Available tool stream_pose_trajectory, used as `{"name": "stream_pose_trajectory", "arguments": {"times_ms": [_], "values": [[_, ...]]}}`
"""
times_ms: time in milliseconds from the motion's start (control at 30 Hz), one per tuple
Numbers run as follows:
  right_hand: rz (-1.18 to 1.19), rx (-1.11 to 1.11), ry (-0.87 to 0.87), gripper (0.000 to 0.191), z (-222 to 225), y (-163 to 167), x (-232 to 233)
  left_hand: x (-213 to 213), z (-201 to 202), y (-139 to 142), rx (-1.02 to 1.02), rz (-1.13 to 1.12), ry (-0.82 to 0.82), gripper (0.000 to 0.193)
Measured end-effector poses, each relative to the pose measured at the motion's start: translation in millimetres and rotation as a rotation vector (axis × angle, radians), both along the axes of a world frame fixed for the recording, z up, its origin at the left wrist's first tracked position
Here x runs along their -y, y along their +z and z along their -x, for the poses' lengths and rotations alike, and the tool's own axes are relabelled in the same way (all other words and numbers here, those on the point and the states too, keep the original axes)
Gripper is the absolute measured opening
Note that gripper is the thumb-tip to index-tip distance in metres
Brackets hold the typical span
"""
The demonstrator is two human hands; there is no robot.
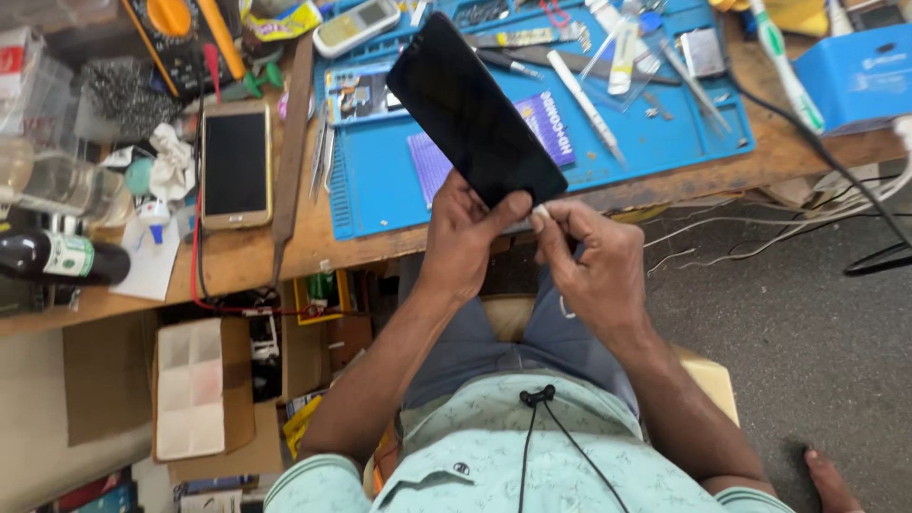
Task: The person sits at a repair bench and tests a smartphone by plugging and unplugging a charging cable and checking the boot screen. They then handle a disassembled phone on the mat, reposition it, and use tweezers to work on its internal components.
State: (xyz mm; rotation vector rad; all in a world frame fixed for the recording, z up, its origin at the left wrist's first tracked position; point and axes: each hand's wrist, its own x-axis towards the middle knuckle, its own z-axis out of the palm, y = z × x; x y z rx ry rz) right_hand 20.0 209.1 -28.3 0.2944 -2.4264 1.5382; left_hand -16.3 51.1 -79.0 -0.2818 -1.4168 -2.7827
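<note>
A black smartphone [472, 106] with a dark screen is held up over the blue work mat [380, 180], tilted with its top toward the upper left. My left hand [465, 237] grips its lower end, thumb on the glass. My right hand [594, 261] is at the phone's bottom right corner, its fingertips pinching something small and white [540, 215] at that corner.
A gold-framed phone [236, 163] lies on the wooden bench [237, 256] at left. Tweezers, tubes and screwdrivers are scattered on the mat. A dark bottle [57, 258] lies at the far left. A blue box [860, 76] and cables [807, 204] are at right.
</note>
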Motion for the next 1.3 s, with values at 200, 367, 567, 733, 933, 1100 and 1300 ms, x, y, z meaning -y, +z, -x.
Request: {"name": "stream_pose_trajectory", "arguments": {"times_ms": [200,367,567,733,933,1100,1300], "values": [[-0.014,0.014,-0.042,0.012,-14.7,-11.3,2.4,-9.9,-11.7,8.2,0.088,-0.042,-0.03,0.035],[0.025,0.159,-0.046,0.014,-36.5,-39.2,1.3,15.3,6.3,51.4,-0.022,-0.037,0.163,0.024],[0.247,0.152,-0.007,0.011,-22.5,-43.0,-17.2,43.5,22.5,35.5,-0.074,-0.112,0.208,0.021],[0.128,-0.068,0.102,0.016,8.1,-9.9,-17.8,33.9,14.9,27.3,0.166,-0.238,-0.061,0.026],[0.167,-0.022,0.112,0.014,25.4,16.1,10.7,31.8,16.6,21.0,0.219,-0.338,-0.08,0.022],[0.125,-0.041,0.128,0.013,31.3,18.3,17.3,35.7,19.8,2.8,0.257,-0.365,-0.04,0.022],[0.094,-0.095,0.139,0.013,34.2,17.1,22.5,34.9,20.1,-0.2,0.25,-0.376,-0.018,0.02]]}}
